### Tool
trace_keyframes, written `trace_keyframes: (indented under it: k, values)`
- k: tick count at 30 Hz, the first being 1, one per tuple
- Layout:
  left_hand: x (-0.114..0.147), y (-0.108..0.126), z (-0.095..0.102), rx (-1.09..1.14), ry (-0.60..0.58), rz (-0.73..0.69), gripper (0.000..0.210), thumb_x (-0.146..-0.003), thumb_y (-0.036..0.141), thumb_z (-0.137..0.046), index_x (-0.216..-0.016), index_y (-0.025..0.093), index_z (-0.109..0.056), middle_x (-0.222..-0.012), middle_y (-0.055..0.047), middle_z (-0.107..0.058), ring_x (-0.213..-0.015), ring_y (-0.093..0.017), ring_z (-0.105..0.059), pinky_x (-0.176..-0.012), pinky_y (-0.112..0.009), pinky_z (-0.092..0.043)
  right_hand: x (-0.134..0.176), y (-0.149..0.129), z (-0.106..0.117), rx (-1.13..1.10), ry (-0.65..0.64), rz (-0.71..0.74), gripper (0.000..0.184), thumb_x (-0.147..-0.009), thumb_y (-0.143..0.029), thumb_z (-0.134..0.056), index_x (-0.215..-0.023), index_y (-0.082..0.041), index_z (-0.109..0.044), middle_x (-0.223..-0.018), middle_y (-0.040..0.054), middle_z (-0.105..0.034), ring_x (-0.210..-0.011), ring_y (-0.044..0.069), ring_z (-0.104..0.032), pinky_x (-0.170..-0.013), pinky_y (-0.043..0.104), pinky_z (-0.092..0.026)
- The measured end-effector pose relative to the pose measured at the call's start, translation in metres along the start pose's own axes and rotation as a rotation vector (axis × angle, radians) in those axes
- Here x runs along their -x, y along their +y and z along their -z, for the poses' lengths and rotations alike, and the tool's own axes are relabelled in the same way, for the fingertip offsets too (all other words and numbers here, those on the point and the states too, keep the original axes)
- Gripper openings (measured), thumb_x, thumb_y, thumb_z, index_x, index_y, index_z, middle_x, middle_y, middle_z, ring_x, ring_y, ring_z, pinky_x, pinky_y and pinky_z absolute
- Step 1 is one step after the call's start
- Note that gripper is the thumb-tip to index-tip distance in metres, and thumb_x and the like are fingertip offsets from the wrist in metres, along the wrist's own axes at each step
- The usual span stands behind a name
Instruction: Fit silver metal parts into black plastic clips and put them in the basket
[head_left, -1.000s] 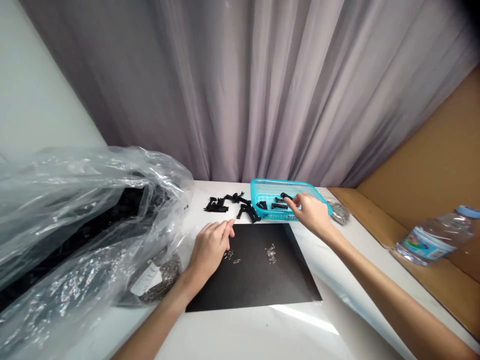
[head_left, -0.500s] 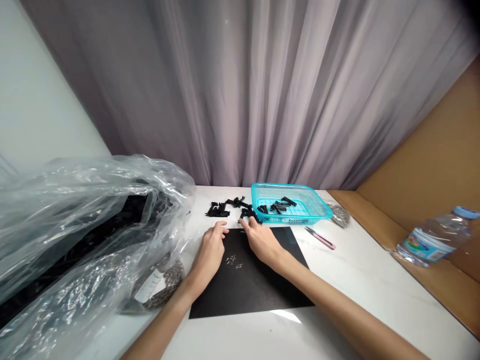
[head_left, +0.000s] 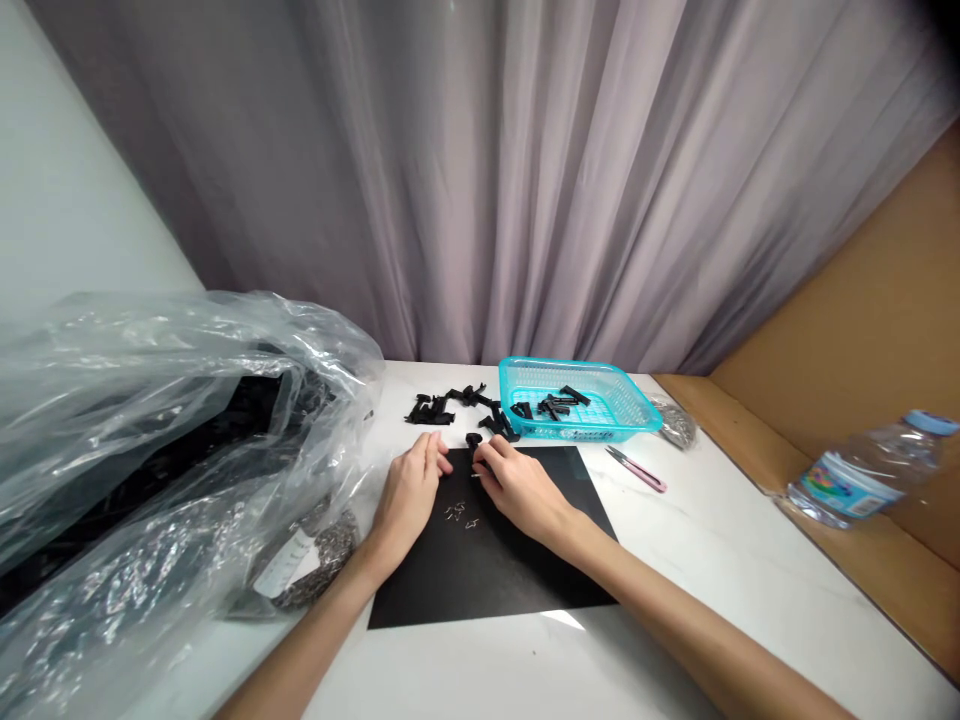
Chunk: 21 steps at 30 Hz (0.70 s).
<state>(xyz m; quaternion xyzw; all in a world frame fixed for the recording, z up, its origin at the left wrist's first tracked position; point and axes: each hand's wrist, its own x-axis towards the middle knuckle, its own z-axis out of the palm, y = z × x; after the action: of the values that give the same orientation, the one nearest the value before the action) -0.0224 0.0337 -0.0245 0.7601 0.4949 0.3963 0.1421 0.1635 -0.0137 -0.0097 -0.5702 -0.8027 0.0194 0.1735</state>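
My right hand (head_left: 517,482) is closed on a small black plastic piece (head_left: 473,440), which sticks out past the fingertips at the far edge of a black mat (head_left: 495,580). To its left, my left hand (head_left: 412,482) has its fingers curled together over the mat's left side. Whatever it holds, if anything, is hidden. Several small bent metal wire clips (head_left: 460,514) lie on the mat between the two hands. Beyond them, several loose black plastic pieces (head_left: 430,410) are scattered on the white table (head_left: 690,580).
A turquoise basket (head_left: 630,420) holds more black pieces. Pink-handled thread snips (head_left: 637,470) lie in front of it. A big clear plastic bag (head_left: 172,480) and a bag of metal clips (head_left: 319,560) fill the left. A water bottle (head_left: 862,480) lies tilted at the right.
My right hand has drawn back slightly from the loose pieces, now with a black piece at its fingertips. My left hand has curled its fingers more. The view has shifted slightly.
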Motion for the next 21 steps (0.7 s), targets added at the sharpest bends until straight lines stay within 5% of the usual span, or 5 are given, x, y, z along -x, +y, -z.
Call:
trace_keyframes:
  k: [5,11,14,17,21]
  values:
    - [0.000,-0.002,-0.008,-0.164,0.053,-0.088,0.020,-0.101,0.025,-0.044,-0.113,0.019,-0.058,-0.109,-0.013,-0.072,-0.105,-0.029,-0.066,-0.097,-0.047,-0.054,0.042,0.013,0.006,-0.154,0.032,0.057,0.013,-0.104,-0.015,-0.051,-0.111,-0.022,-0.059,-0.112,0.0040,-0.063,-0.082,0.016,-0.069,-0.069,0.026,-0.049]
    - [-0.009,0.007,-0.016,-0.366,0.004,-0.146,0.037,-0.100,0.029,-0.046,-0.132,0.015,-0.057,-0.144,-0.020,-0.057,-0.135,-0.038,-0.048,-0.115,-0.057,-0.038,0.054,0.020,0.005,-0.144,0.016,0.055,0.018,-0.101,-0.013,-0.052,-0.113,-0.022,-0.062,-0.110,0.0054,-0.066,-0.086,0.019,-0.070,-0.067,0.028,-0.052]
    - [-0.033,0.008,-0.020,-0.443,-0.043,-0.119,0.043,-0.103,0.036,-0.044,-0.140,0.017,-0.056,-0.153,-0.019,-0.051,-0.144,-0.039,-0.041,-0.125,-0.060,-0.020,0.061,0.024,0.007,-0.091,0.111,0.105,0.027,-0.103,-0.019,-0.052,-0.129,-0.022,-0.060,-0.116,0.0102,-0.066,-0.102,0.024,-0.069,-0.070,0.032,-0.057]
    - [-0.071,0.007,-0.027,-0.503,-0.108,-0.028,0.055,-0.102,0.052,-0.046,-0.148,0.022,-0.053,-0.165,-0.017,-0.040,-0.153,-0.043,-0.028,-0.125,-0.069,-0.003,0.076,0.037,0.011,-0.040,0.274,0.076,0.031,-0.107,-0.025,-0.046,-0.134,-0.020,-0.060,-0.115,0.0126,-0.067,-0.096,0.023,-0.070,-0.067,0.033,-0.057]
    - [-0.115,0.009,-0.039,-0.523,-0.320,0.107,0.072,-0.093,0.072,-0.051,-0.153,0.031,-0.050,-0.166,-0.017,-0.040,-0.150,-0.053,-0.031,-0.113,-0.081,-0.022,0.098,0.061,0.013,0.012,0.405,0.024,0.029,-0.108,-0.026,-0.045,-0.128,-0.020,-0.066,-0.107,0.0112,-0.067,-0.083,0.020,-0.068,-0.064,0.032,-0.055]
